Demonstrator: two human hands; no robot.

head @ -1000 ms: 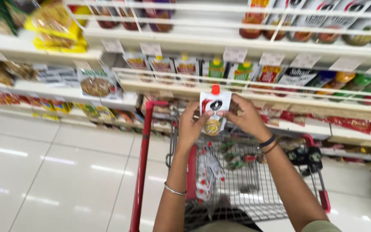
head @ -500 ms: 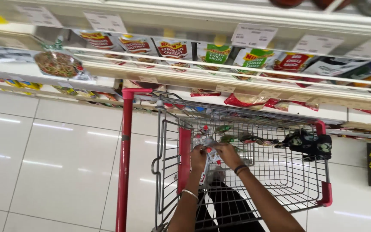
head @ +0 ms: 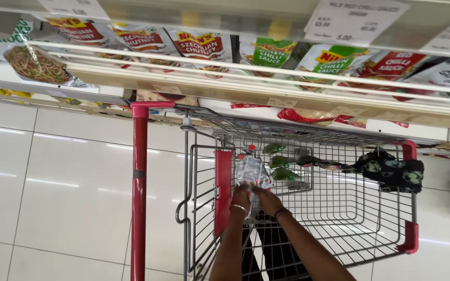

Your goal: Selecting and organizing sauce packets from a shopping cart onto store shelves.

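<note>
Both hands low inside the wire cart [head: 308, 208] — left hand [head: 241, 199] & right hand [head: 267, 200] close together, pinching a clear sauce pouch [head: 252, 171] upright vs. the red flap [head: 223, 190], prob. so it won't tip onto the green-capped bottles [head: 279, 162] just beside.

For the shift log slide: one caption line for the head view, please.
Both hands, left hand and right hand, hold a clear pouch inside a red-trimmed shopping cart beside sauce shelves.
</note>
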